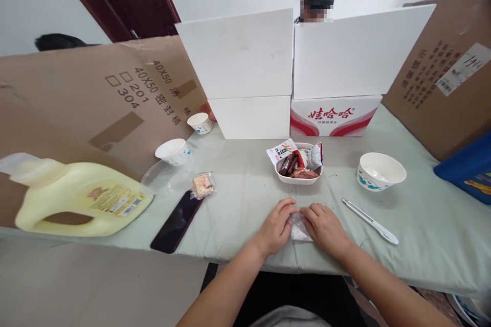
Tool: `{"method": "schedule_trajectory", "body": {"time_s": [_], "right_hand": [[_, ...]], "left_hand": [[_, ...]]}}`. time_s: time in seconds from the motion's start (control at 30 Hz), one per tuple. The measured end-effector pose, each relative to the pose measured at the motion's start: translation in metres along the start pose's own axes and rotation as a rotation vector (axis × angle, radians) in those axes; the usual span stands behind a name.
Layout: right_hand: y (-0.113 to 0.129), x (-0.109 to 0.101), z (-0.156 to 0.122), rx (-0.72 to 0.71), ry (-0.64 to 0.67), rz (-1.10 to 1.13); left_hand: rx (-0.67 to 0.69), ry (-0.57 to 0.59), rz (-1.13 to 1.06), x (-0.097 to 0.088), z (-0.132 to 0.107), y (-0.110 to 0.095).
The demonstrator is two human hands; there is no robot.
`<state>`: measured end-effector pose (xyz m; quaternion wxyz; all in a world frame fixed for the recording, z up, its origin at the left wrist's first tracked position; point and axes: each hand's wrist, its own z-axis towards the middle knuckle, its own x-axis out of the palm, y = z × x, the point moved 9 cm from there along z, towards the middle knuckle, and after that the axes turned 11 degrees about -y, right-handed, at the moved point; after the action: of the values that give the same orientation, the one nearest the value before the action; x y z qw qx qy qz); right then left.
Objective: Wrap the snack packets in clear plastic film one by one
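Note:
Near the table's front edge lies a small transparent plastic bag (300, 231), crinkled and whitish. My left hand (274, 228) grips its left upper side, fingers curled and thumb close in. From the right, my right hand (325, 228) holds the same bag with bent fingers over its upper edge. The fingertips of both hands almost meet, and they hide part of the bag. Just beyond them stands a white oval bowl (298, 181) filled with several wrapped snacks, among them a white packet (282, 152) and a silver one (315, 156).
A white pen-like cutter (370, 220) and a paper bowl (379, 172) are on the right. Leftward lie a phone (177, 222), a wrapped biscuit (203, 185), paper bowls (172, 152) and a yellow jug (84, 199). White boxes (249, 56) and cardboard (95, 112) wall the table; a person sits behind.

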<state>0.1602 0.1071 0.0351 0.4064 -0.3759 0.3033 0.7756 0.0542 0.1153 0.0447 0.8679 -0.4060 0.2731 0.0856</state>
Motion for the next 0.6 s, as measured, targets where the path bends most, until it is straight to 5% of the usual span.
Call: {"method": "schedule_trajectory", "body": {"time_s": [0.2, 0.33, 0.5, 0.6], "right_hand": [[-0.014, -0.005, -0.002, 0.076, -0.017, -0.019], [-0.029, -0.031, -0.003, 0.214, -0.201, -0.160], [0.027, -0.013, -0.016, -0.054, -0.108, 0.023], [0.047, 0.001, -0.033, -0.082, -0.002, 0.036]], "left_hand": [[-0.165, -0.139, 0.341, -0.008, 0.004, 0.013], [-0.179, -0.125, 0.380, -0.005, 0.004, 0.014], [-0.155, -0.138, 0.355, -0.009, 0.004, 0.016], [-0.152, -0.212, 0.306, -0.017, 0.002, 0.021]]}}
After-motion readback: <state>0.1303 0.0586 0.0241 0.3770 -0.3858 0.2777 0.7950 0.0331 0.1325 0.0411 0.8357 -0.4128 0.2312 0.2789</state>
